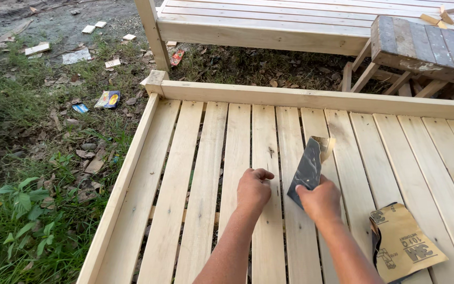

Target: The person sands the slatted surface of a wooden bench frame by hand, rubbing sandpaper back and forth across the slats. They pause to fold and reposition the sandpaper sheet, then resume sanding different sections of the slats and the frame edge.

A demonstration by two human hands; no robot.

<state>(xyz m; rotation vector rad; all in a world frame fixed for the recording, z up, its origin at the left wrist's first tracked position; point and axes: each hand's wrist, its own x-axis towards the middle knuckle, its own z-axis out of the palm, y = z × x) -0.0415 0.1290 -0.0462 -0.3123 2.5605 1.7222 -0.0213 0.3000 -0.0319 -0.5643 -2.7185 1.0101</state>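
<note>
A pale wooden slatted frame lies in front of me, its slats running away from me. My left hand rests loosely closed on a slat near the middle, with nothing in it. My right hand pinches the lower end of a dark strip of sandpaper, which stands up off the slats with its tan back curling at the top. The two hands are a short gap apart.
A folded tan sheet of sandpaper lies on the slats at the right. Beyond the frame's far rail stand a worn wooden stool and a second slatted frame. Grass, leaves and wood offcuts cover the ground at left.
</note>
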